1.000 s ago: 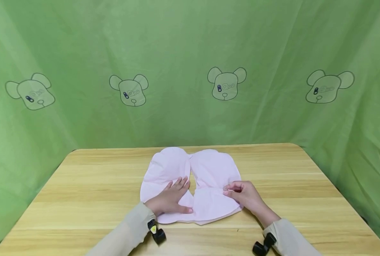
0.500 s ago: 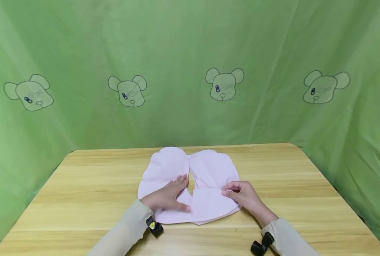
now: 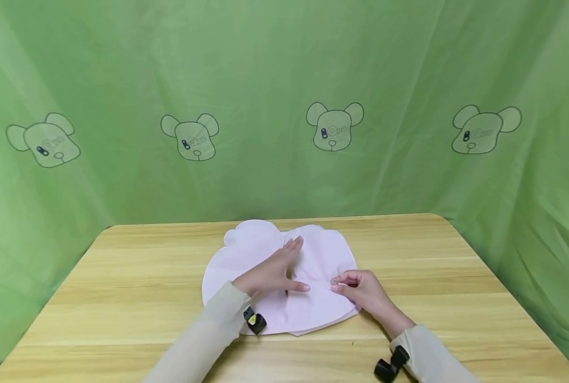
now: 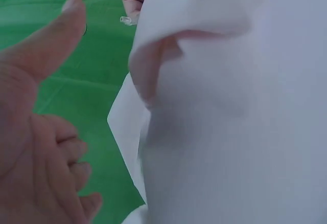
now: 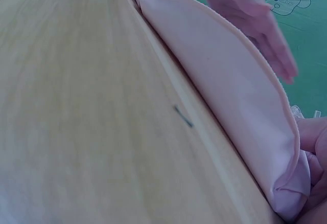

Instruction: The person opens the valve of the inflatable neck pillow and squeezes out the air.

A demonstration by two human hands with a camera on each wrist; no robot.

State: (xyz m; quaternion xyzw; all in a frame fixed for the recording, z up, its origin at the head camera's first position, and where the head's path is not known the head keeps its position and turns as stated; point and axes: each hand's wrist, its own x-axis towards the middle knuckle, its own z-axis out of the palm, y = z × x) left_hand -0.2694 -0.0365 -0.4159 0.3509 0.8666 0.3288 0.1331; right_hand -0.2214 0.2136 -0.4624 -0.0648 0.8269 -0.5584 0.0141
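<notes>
A pale pink inflatable (image 3: 323, 314) with scalloped lobes and a slit in its middle lies flat and slack on the table. My right hand (image 3: 368, 292) pinches a small clear valve (image 5: 301, 112) at its right side. The left wrist view shows the valve's clear tip sticking out beside the right fingertips. Over the central slit, my left hand (image 3: 275, 268) is spread with straight fingers and the thumb held apart. Seen from the left wrist, the pink sheet (image 4: 235, 142) has a curled fold near the thumb. Near the right hand its rim (image 5: 278, 101) stands raised off the wood.
The wooden table (image 3: 136, 287) stretches out around the inflatable, with a small dark mark (image 5: 183, 116) near the front. Behind stands a green curtain (image 3: 265, 58) printed with bear heads. A black camera is strapped to each wrist.
My left hand has lifted from the left lobe and moved right and away, over the central slit. The left lobe's outline has spread smoother. My right hand keeps its pinch in place.
</notes>
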